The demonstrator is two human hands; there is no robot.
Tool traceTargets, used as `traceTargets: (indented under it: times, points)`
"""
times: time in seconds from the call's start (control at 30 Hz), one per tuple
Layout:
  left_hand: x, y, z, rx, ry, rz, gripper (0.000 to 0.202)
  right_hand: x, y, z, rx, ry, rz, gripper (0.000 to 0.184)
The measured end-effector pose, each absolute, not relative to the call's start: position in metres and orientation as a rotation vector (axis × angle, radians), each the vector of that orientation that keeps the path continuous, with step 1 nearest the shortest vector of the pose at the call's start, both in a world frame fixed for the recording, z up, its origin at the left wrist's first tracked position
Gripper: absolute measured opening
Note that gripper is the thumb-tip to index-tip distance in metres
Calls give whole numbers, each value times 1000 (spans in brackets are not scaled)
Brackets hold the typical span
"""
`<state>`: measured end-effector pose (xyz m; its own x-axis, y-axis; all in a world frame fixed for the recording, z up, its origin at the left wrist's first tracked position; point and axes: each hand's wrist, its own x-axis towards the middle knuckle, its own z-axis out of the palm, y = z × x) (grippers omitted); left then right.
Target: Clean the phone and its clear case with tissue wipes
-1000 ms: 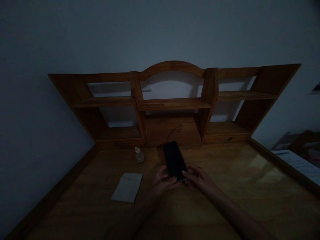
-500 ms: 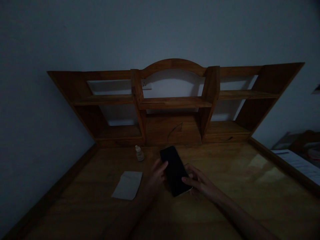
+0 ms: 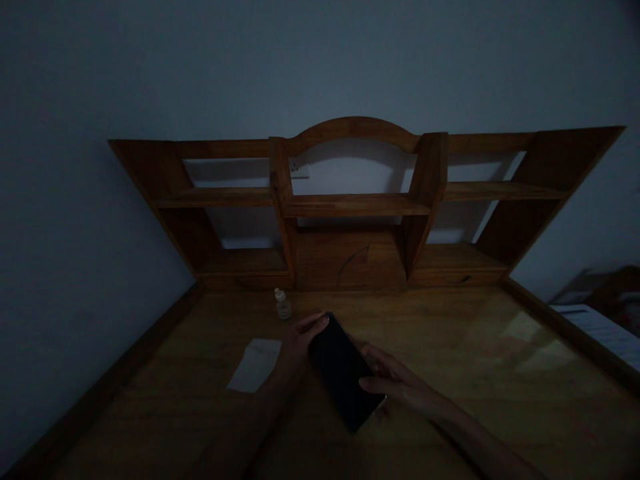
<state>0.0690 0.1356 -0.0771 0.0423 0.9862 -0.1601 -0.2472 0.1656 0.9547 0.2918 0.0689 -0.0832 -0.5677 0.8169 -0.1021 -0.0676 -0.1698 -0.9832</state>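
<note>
In dim light a black phone (image 3: pixel 343 371) with a dark screen lies tilted over the wooden desk (image 3: pixel 450 373), held between both hands. My left hand (image 3: pixel 296 343) grips its far left edge, fingertips curled over the top corner. My right hand (image 3: pixel 395 387) holds the near right edge, thumb on the rim. A small pale dropper bottle (image 3: pixel 283 305) stands just behind my left hand. A folded white cloth (image 3: pixel 254 365) lies flat on the desk to the left of my left forearm.
A wooden hutch with shelves (image 3: pixel 350 203) and an arched top runs along the desk's back edge against a pale wall. A raised wooden rim (image 3: pixel 570 333) borders the desk's right side. Beyond it lies a white sheet or bedding (image 3: pixel 605 330).
The phone has come down from nearly upright to lying flatter and closer to me. My left hand slid from its lower end to its far left edge. The view shifted slightly.
</note>
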Motion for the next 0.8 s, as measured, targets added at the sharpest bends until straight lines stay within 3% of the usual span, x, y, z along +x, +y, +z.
traceTargets:
  times: [0.17,0.27,0.47,0.8]
  points:
    - [67,136,-77,917,1152,1218,40,288,67,-75,-763,-1539,1830,76]
    - [70,135,-75,975,1163,1230,41,286,68,-78,-715,-1498,1870,87]
    - [80,133,-70,631,850,1138,50,282,66,-85,-694,-1190,2010,87]
    - [74,130,-87,802,1079,1301,38,279,65,-84,-816,-1329,1865,88]
